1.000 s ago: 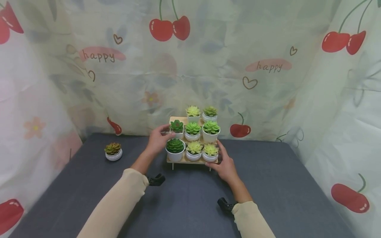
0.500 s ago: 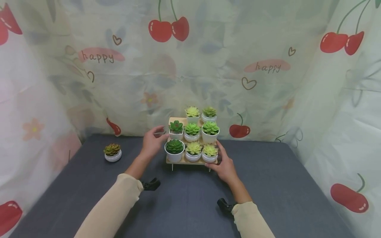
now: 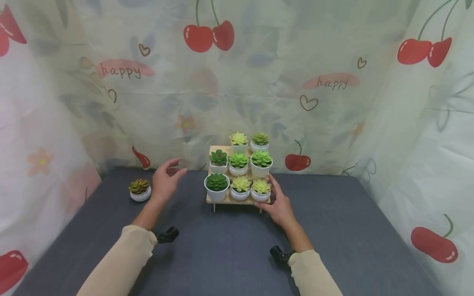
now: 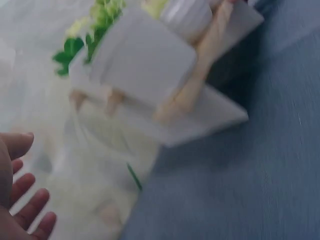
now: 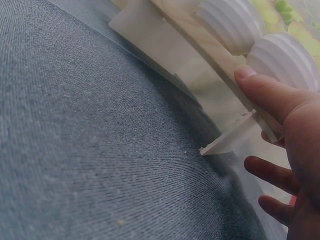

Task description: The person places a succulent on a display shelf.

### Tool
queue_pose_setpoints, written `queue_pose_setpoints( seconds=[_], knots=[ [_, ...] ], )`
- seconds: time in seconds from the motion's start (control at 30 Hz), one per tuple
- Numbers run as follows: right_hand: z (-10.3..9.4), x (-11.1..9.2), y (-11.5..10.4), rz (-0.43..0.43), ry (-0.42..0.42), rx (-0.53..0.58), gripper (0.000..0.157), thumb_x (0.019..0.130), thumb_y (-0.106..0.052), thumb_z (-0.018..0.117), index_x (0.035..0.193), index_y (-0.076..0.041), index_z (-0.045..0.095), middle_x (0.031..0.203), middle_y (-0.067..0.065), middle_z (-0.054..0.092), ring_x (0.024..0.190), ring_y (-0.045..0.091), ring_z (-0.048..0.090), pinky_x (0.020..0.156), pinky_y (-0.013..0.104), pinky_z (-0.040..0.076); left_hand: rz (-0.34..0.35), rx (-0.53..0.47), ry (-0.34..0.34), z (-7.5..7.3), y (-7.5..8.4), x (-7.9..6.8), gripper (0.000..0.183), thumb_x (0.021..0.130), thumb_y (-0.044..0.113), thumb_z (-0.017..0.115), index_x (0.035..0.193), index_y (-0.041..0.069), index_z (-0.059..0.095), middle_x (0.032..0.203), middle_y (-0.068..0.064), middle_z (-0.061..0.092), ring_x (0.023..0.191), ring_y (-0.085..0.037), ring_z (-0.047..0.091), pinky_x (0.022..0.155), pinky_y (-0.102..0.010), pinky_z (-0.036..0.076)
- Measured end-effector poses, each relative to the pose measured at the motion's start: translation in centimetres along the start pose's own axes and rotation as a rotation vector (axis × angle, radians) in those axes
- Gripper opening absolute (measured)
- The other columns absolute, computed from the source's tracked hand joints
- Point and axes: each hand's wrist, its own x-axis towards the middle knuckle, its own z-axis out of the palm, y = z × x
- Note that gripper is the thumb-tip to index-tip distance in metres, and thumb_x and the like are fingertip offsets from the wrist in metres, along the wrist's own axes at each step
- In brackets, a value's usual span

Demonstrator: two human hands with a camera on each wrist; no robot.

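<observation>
A tiered plant stand [image 3: 220,150] with wooden shelves and white side legs carries several potted succulents in three rows. My right hand [image 3: 280,206] grips its lower right corner. In the right wrist view the thumb [image 5: 265,89] lies on the bottom shelf's front, beside a ribbed white pot [image 5: 284,61], with a finger curled beneath the board. My left hand [image 3: 165,181] is in the air left of the stand, fingers apart and holding nothing. Just left of it stands a brownish-green succulent [image 3: 140,187] in a white pot. The left wrist view is blurred.
Dark grey cloth covers the table [image 3: 229,250]. A pale curtain [image 3: 252,102] with cherry prints hangs behind and on both sides. Black wrist devices stick out from both sleeves, one of them the left wrist camera mount [image 3: 168,234].
My left hand has let go of the dark green succulent's square pot on the middle shelf and moved left, close to the lone pot. The right hand has kept its place at the stand.
</observation>
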Motion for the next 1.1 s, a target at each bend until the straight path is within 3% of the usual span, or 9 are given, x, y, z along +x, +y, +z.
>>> queue_pose_setpoints(
  seconds=[0.33, 0.47, 0.57, 0.73, 0.93, 1.1],
  knots=[
    [0.1, 0.0, 0.1, 0.004, 0.001, 0.0, 0.106, 0.074, -0.026, 0.087, 0.156, -0.03, 0.019, 0.133, 0.016, 0.057, 0.116, 0.031, 0.059, 0.093, 0.053, 0.044, 0.216, 0.209, 0.052, -2.9, -4.1, 0.1, 0.047, 0.088, 0.015, 0.074, 0.131, 0.002, 0.058, 0.125, -0.022, 0.054, 0.115, -0.041, 0.049, 0.095, -0.056, 0.037],
    [0.2, 0.1, 0.1, 0.015, 0.001, 0.002, 0.107, 0.073, -0.026, 0.088, 0.155, -0.031, 0.02, 0.135, 0.016, 0.056, 0.118, 0.032, 0.057, 0.095, 0.053, 0.043, 0.239, 0.3, 0.055, -4.0, -4.7, 0.1, 0.05, 0.086, 0.016, 0.077, 0.13, 0.002, 0.058, 0.131, -0.026, 0.048, 0.12, -0.049, 0.041, 0.097, -0.063, 0.029],
    [0.2, 0.1, 0.1, 0.016, 0.005, 0.003, 0.107, 0.073, -0.025, 0.088, 0.155, -0.032, 0.02, 0.134, 0.016, 0.057, 0.118, 0.032, 0.057, 0.095, 0.054, 0.043, 0.214, 0.373, 0.065, -4.8, -5.2, 0.1, 0.055, 0.085, 0.02, 0.078, 0.132, 0.003, 0.056, 0.138, -0.025, 0.044, 0.123, -0.052, 0.036, 0.097, -0.067, 0.025],
    [0.1, 0.1, 0.0, 0.007, 0.004, 0.006, 0.107, 0.073, -0.025, 0.088, 0.155, -0.032, 0.02, 0.132, 0.015, 0.058, 0.117, 0.031, 0.058, 0.093, 0.053, 0.044, 0.117, 0.442, 0.083, -6.2, -6.4, 0.0, 0.069, 0.084, 0.025, 0.078, 0.142, 0.005, 0.046, 0.149, -0.023, 0.033, 0.131, -0.052, 0.028, 0.099, -0.071, 0.017],
    [0.2, 0.2, 0.1, -0.004, 0.0, 0.017, 0.107, 0.073, -0.024, 0.087, 0.155, -0.031, 0.02, 0.133, 0.015, 0.058, 0.117, 0.03, 0.058, 0.093, 0.052, 0.045, 0.008, 0.43, 0.082, -7.6, -7.8, -0.4, 0.083, 0.085, 0.034, 0.077, 0.151, 0.009, 0.033, 0.154, -0.023, 0.022, 0.134, -0.054, 0.019, 0.098, -0.073, 0.016],
    [0.1, 0.1, 0.0, 0.007, -0.002, 0.01, 0.107, 0.073, -0.024, 0.088, 0.155, -0.032, 0.02, 0.134, 0.014, 0.057, 0.118, 0.03, 0.058, 0.094, 0.053, 0.044, -0.091, 0.374, 0.069, -8.4, -8.6, -0.5, 0.09, 0.085, 0.031, 0.077, 0.153, 0.003, 0.024, 0.153, -0.029, 0.02, 0.137, -0.051, 0.018, 0.105, -0.066, 0.017]
  ],
)
